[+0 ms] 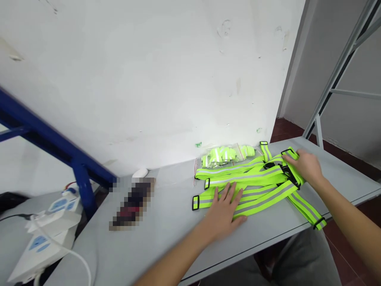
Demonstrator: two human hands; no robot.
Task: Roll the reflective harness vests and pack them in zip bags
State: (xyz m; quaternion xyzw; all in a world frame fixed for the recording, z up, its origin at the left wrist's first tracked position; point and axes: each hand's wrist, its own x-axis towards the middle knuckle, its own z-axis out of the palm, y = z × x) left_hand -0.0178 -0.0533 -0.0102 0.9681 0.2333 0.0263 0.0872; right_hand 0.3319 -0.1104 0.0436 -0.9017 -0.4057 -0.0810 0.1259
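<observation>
Several neon-green reflective straps (256,177) with grey stripes and black buckles lie in an overlapping bundle on the grey table (172,198). My left hand (224,210) rests on the near left part of the bundle, its fingers spread flat over the straps. At the bundle's right end, my right hand (308,167) is closed around a strap beside a black slider buckle (287,151); some of its fingers are hidden. One strap end (318,224) hangs over the table's front edge. Behind the bundle, against the wall, clear plastic bags (222,155) hold more folded green straps.
A blurred-out dark item (132,204) lies at the table's left, with a white rounded object (139,173) behind it. White power strips (50,234) and a cable are at far left, near a blue metal frame (80,174). A grey metal frame (336,75) stands at right.
</observation>
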